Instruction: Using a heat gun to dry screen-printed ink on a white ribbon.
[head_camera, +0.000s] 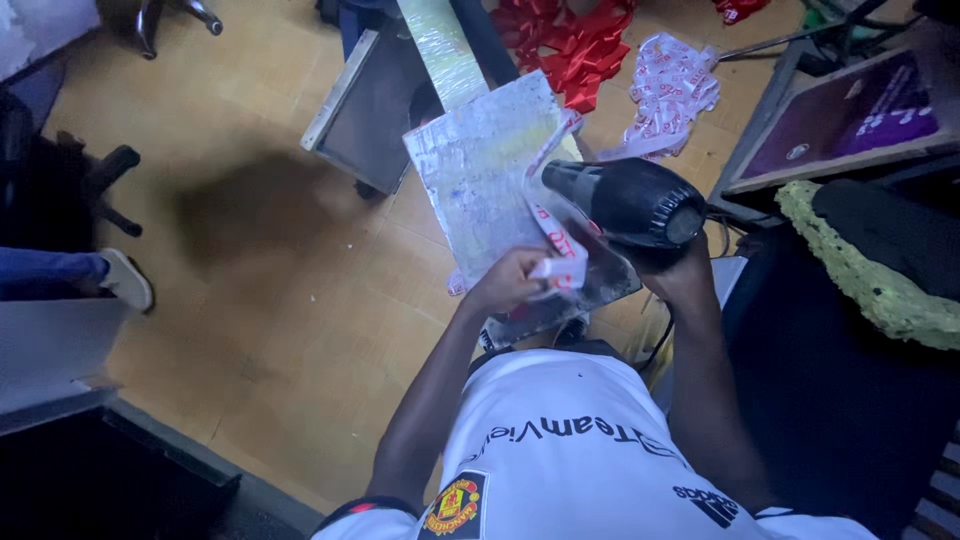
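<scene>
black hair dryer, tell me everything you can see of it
The black hair dryer has a glossy, plastic-looking barrel body, lying roughly level with its narrower nozzle pointing left and its round grey rear grille facing right. The right hand grips it from below, so the handle is hidden. The nozzle aims at a white ribbon strip with red print, which the left hand pinches at its lower end over a worn, taped board. A dark cord below the hand may be its lead; that is unclear.

Single head view, looking steeply down over chest, close to hands (600, 275).
</scene>
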